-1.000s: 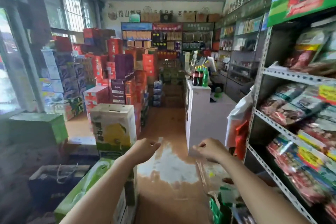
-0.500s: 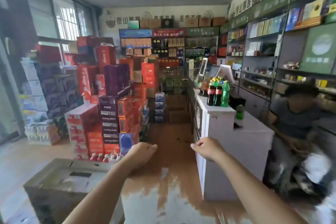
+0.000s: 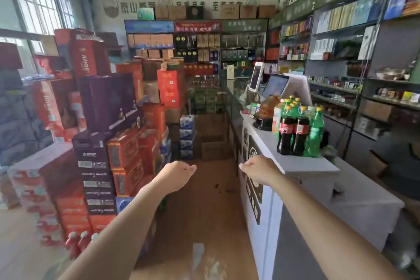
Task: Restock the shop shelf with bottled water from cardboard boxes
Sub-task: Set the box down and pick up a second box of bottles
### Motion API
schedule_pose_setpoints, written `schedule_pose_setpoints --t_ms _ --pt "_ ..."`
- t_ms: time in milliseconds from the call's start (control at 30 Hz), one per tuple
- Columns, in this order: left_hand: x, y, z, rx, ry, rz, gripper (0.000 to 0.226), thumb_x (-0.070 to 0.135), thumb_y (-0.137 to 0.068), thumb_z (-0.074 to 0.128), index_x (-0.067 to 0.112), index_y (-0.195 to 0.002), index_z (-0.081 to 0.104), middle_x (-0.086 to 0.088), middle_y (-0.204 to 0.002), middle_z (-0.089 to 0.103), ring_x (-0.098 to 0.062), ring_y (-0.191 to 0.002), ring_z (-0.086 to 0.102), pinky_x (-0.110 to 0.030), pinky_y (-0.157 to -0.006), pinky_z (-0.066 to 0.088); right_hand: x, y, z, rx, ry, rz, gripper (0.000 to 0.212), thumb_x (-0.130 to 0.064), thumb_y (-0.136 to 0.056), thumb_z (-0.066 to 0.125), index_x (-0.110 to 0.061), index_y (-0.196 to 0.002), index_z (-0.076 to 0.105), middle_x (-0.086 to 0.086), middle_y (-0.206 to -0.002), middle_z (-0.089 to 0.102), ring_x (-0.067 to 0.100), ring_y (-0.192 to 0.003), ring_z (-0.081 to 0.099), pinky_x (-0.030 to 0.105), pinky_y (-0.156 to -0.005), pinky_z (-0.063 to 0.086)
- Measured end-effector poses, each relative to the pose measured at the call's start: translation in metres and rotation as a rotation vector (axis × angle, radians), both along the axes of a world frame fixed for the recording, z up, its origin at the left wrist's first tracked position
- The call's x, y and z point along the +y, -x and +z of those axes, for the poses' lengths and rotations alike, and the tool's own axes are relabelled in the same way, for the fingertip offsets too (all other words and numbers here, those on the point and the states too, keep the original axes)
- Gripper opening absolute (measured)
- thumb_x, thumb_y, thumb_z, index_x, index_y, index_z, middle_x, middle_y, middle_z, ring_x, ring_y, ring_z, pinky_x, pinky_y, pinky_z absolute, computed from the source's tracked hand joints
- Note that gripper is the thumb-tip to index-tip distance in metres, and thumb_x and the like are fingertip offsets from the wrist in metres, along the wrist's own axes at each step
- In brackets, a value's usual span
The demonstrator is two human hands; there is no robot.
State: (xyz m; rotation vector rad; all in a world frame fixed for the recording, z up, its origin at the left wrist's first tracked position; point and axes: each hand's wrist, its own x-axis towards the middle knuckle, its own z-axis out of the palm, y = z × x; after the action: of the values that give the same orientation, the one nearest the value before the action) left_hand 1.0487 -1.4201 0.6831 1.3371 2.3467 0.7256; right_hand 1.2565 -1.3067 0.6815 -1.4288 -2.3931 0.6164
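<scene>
Two bare hands reached forward over the brown floor (image 3: 204, 207) of a shop aisle: the left hand (image 3: 176, 176) and the right hand (image 3: 261, 170) were well apart, each with its fingers loosely curled and holding nothing. The task's bottled water showed as shrink-wrapped packs (image 3: 186, 136) stacked at the far end of the aisle, four packs counted in one column with blue-and-white labels too blurred to read; a brown cardboard box (image 3: 213, 148) sat on the floor just beside them. On the white bench (image 3: 302, 161) to the right stood two dark cola bottles (image 3: 293, 134) with red labels and yellow caps, and one green bottle (image 3: 314, 136) with a yellow cap touching them; more yellow-capped bottles stood behind, their count unclear. Two screens (image 3: 275, 85) stood further along the bench. To the left rose a stack of red cartons (image 3: 127, 161), a column of dark purple boxes (image 3: 95, 166) with white printed labels that could not be read, and a large purple carton (image 3: 109, 100) on top. Three red-capped bottles (image 3: 79, 240) showed low at the left. Large dark Chinese characters ran along the back wall (image 3: 181, 4) above the shelves (image 3: 197, 41), too soft to read with certainty.
</scene>
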Motion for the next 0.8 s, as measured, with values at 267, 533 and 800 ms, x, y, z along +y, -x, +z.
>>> schedule_pose_setpoints --t_ms 267,533,800 --pt "0.243 0.114 -0.018 0.021 0.032 0.043 0.046 0.038 -0.099 0.040 0.003 -0.116 0.063 -0.015 -0.117 0.064 -0.030 -0.111 0.059 -0.033 -0.090 0.045 0.250 0.127 -0.027 -0.008 0.032 0.024 0.049 -0.042 -0.097 0.044 -0.013 -0.058 0.050 0.005 -0.059 0.051 0.025 -0.068 0.055 0.031 -0.074 0.047" --pt "0.471 0.231 -0.016 -0.068 -0.015 0.078 0.040 0.031 -0.102 0.036 0.006 -0.126 0.056 -0.013 -0.120 0.062 -0.028 -0.110 0.059 -0.031 -0.088 0.046 0.479 0.251 -0.012 0.008 0.040 0.052 0.040 -0.045 -0.099 0.043 -0.014 -0.099 0.069 0.005 -0.097 0.066 0.026 -0.103 0.062 0.026 -0.074 0.038" --pt "0.719 0.379 -0.040 0.005 0.039 -0.012 0.042 0.040 -0.098 0.041 0.007 -0.102 0.067 -0.016 -0.116 0.066 -0.031 -0.109 0.060 -0.032 -0.088 0.045 0.714 0.385 -0.035 0.079 0.081 -0.018 0.042 -0.043 -0.097 0.049 -0.008 -0.111 0.068 0.009 -0.115 0.067 0.028 -0.107 0.061 0.031 -0.085 0.046"
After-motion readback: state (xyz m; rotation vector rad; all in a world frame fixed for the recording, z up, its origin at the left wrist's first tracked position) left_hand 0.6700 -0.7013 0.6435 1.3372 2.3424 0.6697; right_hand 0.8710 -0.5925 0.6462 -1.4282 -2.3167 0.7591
